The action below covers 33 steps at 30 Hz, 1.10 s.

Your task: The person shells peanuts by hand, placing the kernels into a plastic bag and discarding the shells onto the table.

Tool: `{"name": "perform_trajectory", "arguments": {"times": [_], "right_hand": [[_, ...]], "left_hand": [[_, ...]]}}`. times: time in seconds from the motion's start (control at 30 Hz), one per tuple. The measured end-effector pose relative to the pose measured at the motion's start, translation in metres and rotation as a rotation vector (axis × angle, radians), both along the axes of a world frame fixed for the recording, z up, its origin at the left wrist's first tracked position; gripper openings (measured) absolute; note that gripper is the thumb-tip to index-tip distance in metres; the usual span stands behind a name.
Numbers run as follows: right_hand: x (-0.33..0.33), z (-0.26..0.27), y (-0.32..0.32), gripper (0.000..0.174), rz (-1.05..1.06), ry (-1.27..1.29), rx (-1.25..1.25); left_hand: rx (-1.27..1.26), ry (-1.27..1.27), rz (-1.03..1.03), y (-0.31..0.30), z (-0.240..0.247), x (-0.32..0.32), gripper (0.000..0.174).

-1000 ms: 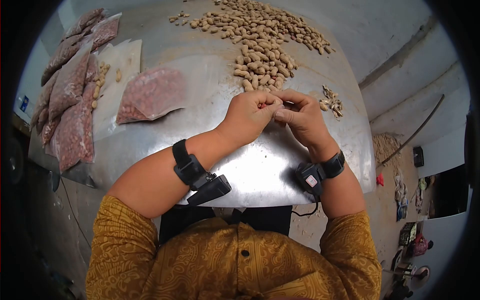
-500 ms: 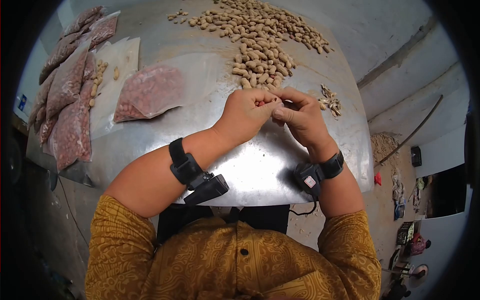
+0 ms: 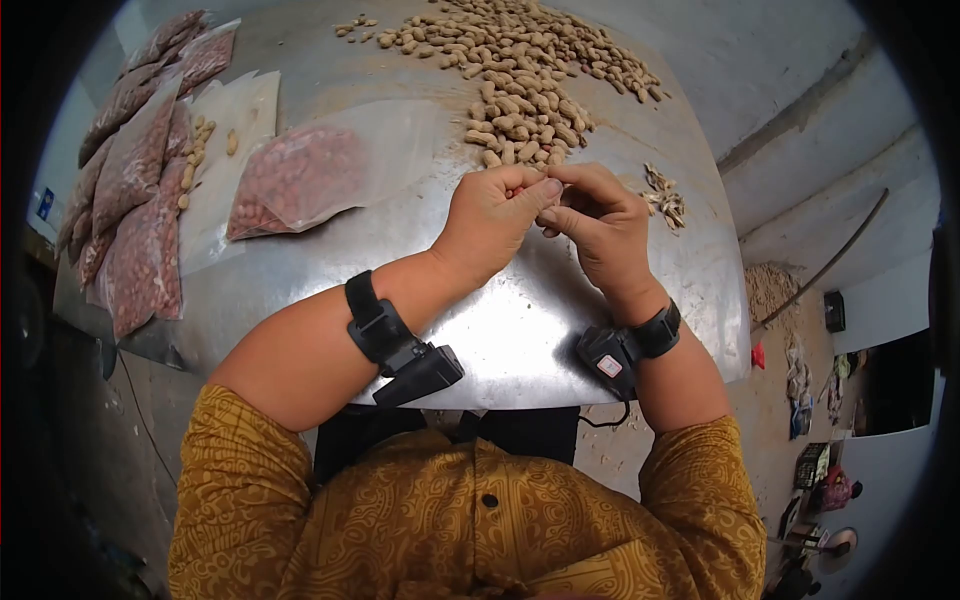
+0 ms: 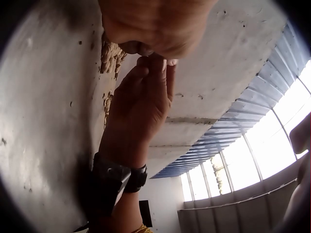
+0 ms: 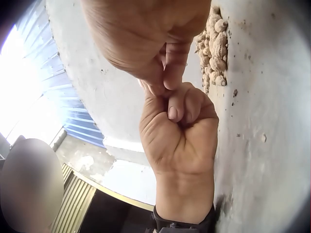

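Both hands meet over the metal table, just in front of the heap of unshelled peanuts [image 3: 520,115]. My left hand [image 3: 485,225] has its fingers curled in, with the thumb laid along the forefinger, and a bit of reddish peanut kernel [image 3: 512,192] shows between them. Touching its fingertips, my right hand [image 3: 610,235] pinches with thumb and bent fingers. The peanut between the fingertips is mostly hidden. In the right wrist view the left hand [image 5: 182,136] shows its curled fingers under the right hand [image 5: 146,39]. Small shell pieces [image 3: 665,200] lie right of the hands.
Left of the hands, a clear bag of red peanut kernels [image 3: 300,185] lies on the metal table [image 3: 400,250]. Several filled bags [image 3: 140,190] are stacked at the far left edge. A few unshelled peanuts [image 3: 195,155] lie on flat empty bags beside them.
The hands have shifted slightly away from the body, toward the peanut heap. The right hand has turned a little, its fingers parting more from its thumb. Bags and heap stay put.
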State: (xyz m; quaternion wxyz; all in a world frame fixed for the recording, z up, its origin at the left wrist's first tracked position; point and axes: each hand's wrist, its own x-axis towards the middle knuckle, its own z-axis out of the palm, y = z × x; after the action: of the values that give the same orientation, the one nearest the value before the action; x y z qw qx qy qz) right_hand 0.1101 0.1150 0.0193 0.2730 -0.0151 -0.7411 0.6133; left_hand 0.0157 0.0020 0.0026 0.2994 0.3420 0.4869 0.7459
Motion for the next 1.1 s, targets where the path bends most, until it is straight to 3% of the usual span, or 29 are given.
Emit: {"name": "perform_trajectory", "arguments": {"times": [0.17, 0.27, 0.57, 0.67, 0.77, 0.9, 1.1], "right_hand": [[0.000, -0.002, 0.000, 0.028, -0.009, -0.067, -0.092], [-0.002, -0.004, -0.002, 0.031, 0.020, 0.051, -0.238], [-0.007, -0.004, -0.008, 0.035, -0.029, 0.186, -0.324], [-0.007, -0.006, -0.006, 0.035, -0.094, 0.154, -0.064], [-0.005, -0.005, -0.009, 0.034, -0.084, 0.164, -0.032], [-0.006, -0.007, -0.003, 0.032, -0.125, 0.154, 0.307], [-0.016, 0.019, -0.013, 0.028, -0.074, 0.207, 0.753]], "left_hand": [[0.058, -0.191, -0.099, -0.004, 0.003, 0.002, 0.024], [0.068, -0.341, -0.178, -0.005, 0.006, 0.001, 0.026], [0.155, -0.597, -0.265, 0.000, -0.001, -0.003, 0.025], [0.148, -0.642, -0.347, -0.002, 0.000, -0.006, 0.024], [0.152, -0.763, -0.419, 0.000, -0.009, -0.012, 0.021], [0.154, -0.920, -0.441, -0.001, -0.010, -0.016, 0.016], [0.207, -1.002, -0.473, 0.000, -0.015, -0.022, 0.025]]}}
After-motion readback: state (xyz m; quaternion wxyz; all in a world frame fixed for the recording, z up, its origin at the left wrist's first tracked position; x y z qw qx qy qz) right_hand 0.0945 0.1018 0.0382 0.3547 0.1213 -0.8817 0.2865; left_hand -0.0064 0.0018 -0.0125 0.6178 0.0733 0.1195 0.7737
